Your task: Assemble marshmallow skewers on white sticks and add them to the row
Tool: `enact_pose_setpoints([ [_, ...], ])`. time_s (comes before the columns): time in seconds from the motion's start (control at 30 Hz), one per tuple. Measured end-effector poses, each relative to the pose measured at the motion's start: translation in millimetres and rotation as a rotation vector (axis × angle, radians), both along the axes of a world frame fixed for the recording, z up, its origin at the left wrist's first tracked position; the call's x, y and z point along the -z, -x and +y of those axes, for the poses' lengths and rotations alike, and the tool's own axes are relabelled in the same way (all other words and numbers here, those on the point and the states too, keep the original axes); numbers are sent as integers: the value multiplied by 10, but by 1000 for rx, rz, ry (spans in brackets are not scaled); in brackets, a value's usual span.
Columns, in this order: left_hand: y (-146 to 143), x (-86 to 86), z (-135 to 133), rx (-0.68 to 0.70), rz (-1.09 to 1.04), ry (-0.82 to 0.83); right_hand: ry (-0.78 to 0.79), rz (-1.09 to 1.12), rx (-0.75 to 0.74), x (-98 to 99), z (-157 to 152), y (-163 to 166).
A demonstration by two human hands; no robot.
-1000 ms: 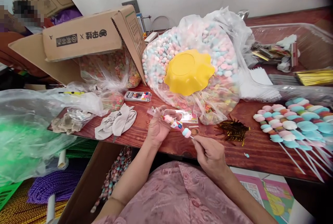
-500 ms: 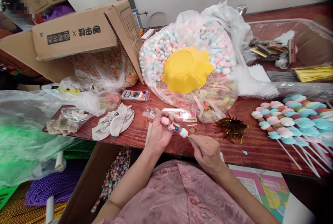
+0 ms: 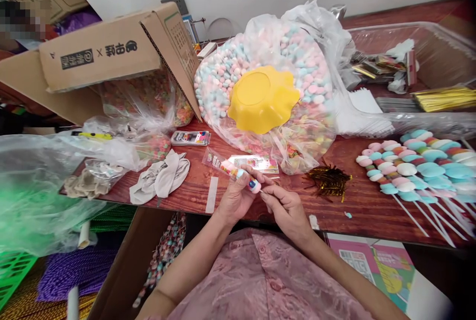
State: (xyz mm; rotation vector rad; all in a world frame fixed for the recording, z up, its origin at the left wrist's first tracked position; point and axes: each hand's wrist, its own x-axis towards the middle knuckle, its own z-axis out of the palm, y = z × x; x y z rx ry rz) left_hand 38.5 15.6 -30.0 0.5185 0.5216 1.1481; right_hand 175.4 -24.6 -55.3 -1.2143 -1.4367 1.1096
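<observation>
My left hand (image 3: 238,196) is closed around a marshmallow skewer (image 3: 254,186) with pink, white and blue pieces. A clear printed plastic sleeve (image 3: 212,158) surrounds at least its upper part, with the far end sticking out to the upper left. Fingers of my right hand (image 3: 284,207) pinch the skewer's white stick at the lower right, close to the left fingertips. Just beyond the hands lie flat printed sleeves (image 3: 256,162) on the table. A pale strip (image 3: 211,194) lies left of my left hand, and gold tinsel ties (image 3: 329,180) are to the right.
Finished-looking marshmallow skewers (image 3: 420,166) are piled at the right. An upturned yellow bowl (image 3: 262,99) rests on a big bag of marshmallows (image 3: 219,77). A cardboard box (image 3: 104,57) stands at the left, near grey cloth gloves (image 3: 161,174). The table edge (image 3: 357,233) runs before my body.
The skewer has shifted up and left, and more of the clear sleeve shows beyond my left hand. My right hand has come closer to the left, still at the stick.
</observation>
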Motion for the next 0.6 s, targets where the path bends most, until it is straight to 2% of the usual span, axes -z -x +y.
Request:
enact_pose_setpoints([
  [0.1, 122, 5, 60, -39, -2, 0, -163, -198, -23, 22, 9, -71],
  [0.2, 202, 9, 114, -97, 19, -3, -185, -277, -52, 34, 17, -125],
  [0.33, 242, 36, 138, -91, 48, 30, -57, -163, -59, 24, 41, -166],
  [0.5, 265, 63, 130, -55, 75, -17, 252, 148, -171, 14, 73, -135],
  [0.6, 204, 47, 96, 3, 102, -55, 286, 193, -198, 8, 76, -8],
])
